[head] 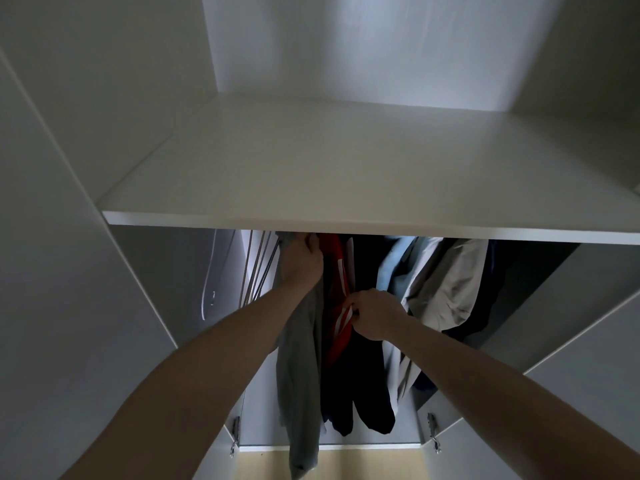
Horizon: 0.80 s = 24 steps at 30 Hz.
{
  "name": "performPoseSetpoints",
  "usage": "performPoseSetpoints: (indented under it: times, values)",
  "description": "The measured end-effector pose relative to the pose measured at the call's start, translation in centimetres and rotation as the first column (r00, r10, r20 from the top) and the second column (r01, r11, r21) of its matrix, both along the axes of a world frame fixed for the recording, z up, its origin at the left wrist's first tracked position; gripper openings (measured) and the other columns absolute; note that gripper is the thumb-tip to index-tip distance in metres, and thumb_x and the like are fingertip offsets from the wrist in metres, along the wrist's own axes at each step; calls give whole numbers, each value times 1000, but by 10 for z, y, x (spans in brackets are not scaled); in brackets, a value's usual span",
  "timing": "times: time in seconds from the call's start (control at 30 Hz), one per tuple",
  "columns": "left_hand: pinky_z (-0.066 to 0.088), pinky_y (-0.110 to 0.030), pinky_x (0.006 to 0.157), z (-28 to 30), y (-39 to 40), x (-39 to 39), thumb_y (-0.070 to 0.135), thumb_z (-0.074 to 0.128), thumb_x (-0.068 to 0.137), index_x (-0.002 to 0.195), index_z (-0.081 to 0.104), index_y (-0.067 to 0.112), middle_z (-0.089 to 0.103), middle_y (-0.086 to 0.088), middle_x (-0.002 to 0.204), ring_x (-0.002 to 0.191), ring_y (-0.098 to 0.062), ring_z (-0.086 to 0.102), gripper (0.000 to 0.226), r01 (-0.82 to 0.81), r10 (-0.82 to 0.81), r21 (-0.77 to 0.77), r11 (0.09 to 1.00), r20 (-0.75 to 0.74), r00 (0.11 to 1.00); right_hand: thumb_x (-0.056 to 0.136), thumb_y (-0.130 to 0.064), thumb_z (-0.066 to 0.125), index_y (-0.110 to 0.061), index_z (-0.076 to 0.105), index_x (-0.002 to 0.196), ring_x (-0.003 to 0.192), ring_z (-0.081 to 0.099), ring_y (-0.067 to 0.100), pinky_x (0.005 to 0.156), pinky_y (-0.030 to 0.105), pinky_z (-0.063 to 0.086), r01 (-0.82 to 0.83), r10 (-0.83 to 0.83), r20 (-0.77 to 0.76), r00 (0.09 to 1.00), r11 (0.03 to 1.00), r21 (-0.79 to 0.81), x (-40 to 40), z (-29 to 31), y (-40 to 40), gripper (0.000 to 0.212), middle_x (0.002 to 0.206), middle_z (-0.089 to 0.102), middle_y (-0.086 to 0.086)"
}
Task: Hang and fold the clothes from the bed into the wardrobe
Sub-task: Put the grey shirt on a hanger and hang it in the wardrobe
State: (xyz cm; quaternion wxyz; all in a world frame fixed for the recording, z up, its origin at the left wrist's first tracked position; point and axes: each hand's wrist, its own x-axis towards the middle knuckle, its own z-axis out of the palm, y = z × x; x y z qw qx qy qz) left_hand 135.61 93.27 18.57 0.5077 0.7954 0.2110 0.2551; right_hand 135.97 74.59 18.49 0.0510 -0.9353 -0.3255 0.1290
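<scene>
Left grip (302, 259) clenched on top of grey garment (300, 368), up under the wardrobe shelf (346, 174). Right grip (372, 315) pinches red striped garment (337, 299), just right of my left. Bare hangers (258, 268) left of it.

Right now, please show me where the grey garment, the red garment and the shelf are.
grey garment (300, 358), head view, on its hanging middle part
red garment (333, 271), head view, on its upper part
shelf (346, 168), head view, on its bare top surface
</scene>
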Motion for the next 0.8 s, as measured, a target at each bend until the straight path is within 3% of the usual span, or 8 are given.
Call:
performPoseSetpoints:
  times: [0.1,0.2,0.33,0.43,0.53,0.6,0.7,0.8]
  values:
    - [34,-26,56,-5,7,3,23,40,109,83,52,18,57,0,76,71,-15,56,29,87,-84,12,996,-157,984,86,-22,56,-36,66,130,101,68,20,85,34,58,0,0,-8,1000,1000,2,-1,-1,1,47,111,72,-4]
    - [36,-24,57,-15,7,-4,29,41,111,96,54,18,57,4,81,73,-11,55,23,105,-107,-21,994,-206,973,87,-22,55,-36,64,131,100,68,20,84,34,58,15,-15,-21,1000,1000,0,-2,0,0,47,111,71,-4]
    - [53,-34,78,-9,0,-9,40,43,109,115,61,13,64,-2,95,87,-20,62,33,163,-148,32,986,-272,951,87,-21,55,-37,63,131,99,68,20,78,30,56,27,-27,-28,999,999,16,-6,1,-5,48,113,70,-4]
    - [57,-40,84,-11,-7,-23,41,41,109,109,64,15,70,-7,97,90,-25,68,34,182,-177,-11,983,-284,942,87,-21,55,-37,62,131,101,68,21,80,32,57,32,-31,-34,999,999,36,-12,0,-6,47,116,70,-4]
    - [58,-37,77,-26,-3,-50,27,48,108,100,61,19,69,-2,90,84,-23,69,17,90,-83,25,996,-209,974,90,-19,53,-33,61,133,103,69,23,88,36,58,20,-18,-44,999,998,60,-19,-3,-6,46,115,72,-1]
    - [53,-24,68,-33,6,-70,20,59,101,101,62,24,66,8,90,80,-11,66,5,-64,71,71,995,-111,991,91,-17,51,-31,65,128,96,69,20,84,34,57,48,-41,-58,997,992,118,-24,-5,-4,42,110,73,-2]
    - [38,-13,62,-36,27,-94,13,70,91,104,56,30,58,9,100,77,0,58,25,-254,256,93,963,-20,966,91,-13,52,-27,71,115,70,61,11,62,25,50,111,-94,-81,992,967,229,-31,-6,7,34,90,72,-5]
    - [36,-11,64,-38,51,-106,15,72,92,116,59,23,59,2,112,77,0,55,28,-260,260,20,965,-117,958,94,-15,52,-25,72,113,66,60,8,58,20,46,122,-93,-104,990,939,321,-38,-2,28,29,93,74,-4]
